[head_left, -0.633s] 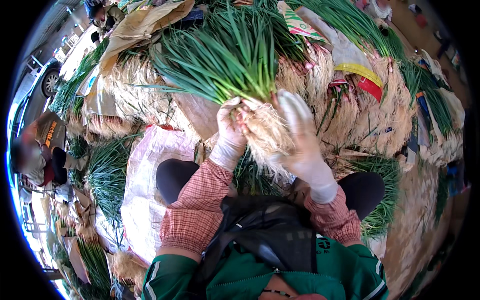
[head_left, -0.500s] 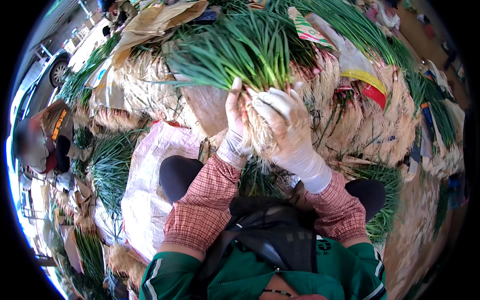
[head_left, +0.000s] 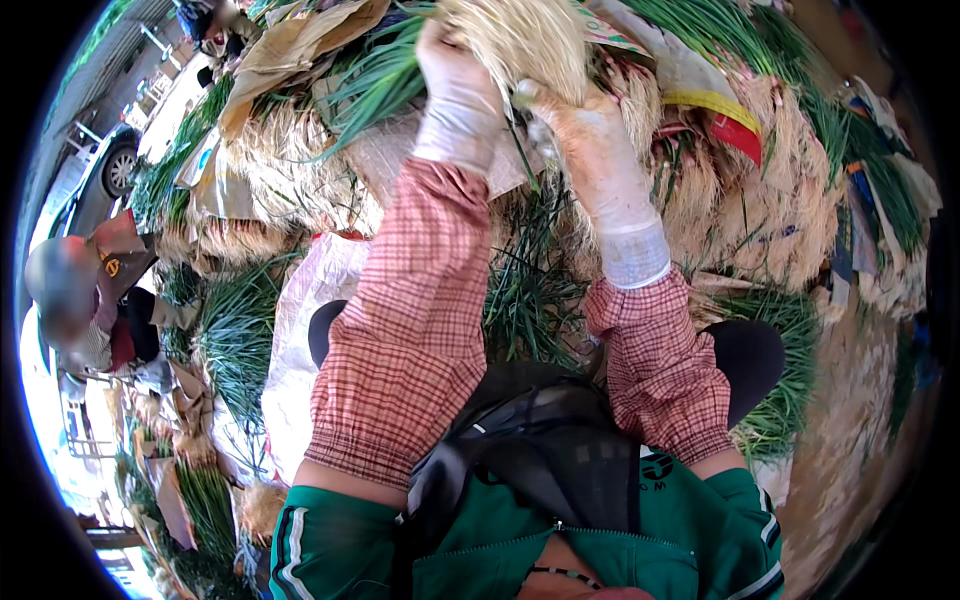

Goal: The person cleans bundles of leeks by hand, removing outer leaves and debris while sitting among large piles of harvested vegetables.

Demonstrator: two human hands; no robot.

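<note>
Far in front of me, at the top edge of the view, is a bunch of spring onions (head_left: 520, 45), its pale roots turned toward me. My left hand (head_left: 455, 75), in a whitish glove, is closed around the bunch's left side. My gloved right hand (head_left: 575, 120), stained brown, presses against the underside of the roots with its fingers curled; they are partly hidden and blurred. Green leaves (head_left: 385, 85) stick out left of my left wrist. Below the bunch, between my forearms, lie loose green leaves (head_left: 530, 280).
Rooted spring onions (head_left: 290, 170) are piled across the far side, with a brown paper sack (head_left: 290, 50) and a yellow-and-red-edged sack (head_left: 715, 110) among them. A white plastic sheet (head_left: 300, 330) lies by my left knee. Another person (head_left: 100, 290) sits at left, near a parked car (head_left: 95, 180).
Both hands have moved up and away from me with the bunch. Its roots now show at the top edge, and my arms are stretched further out.
</note>
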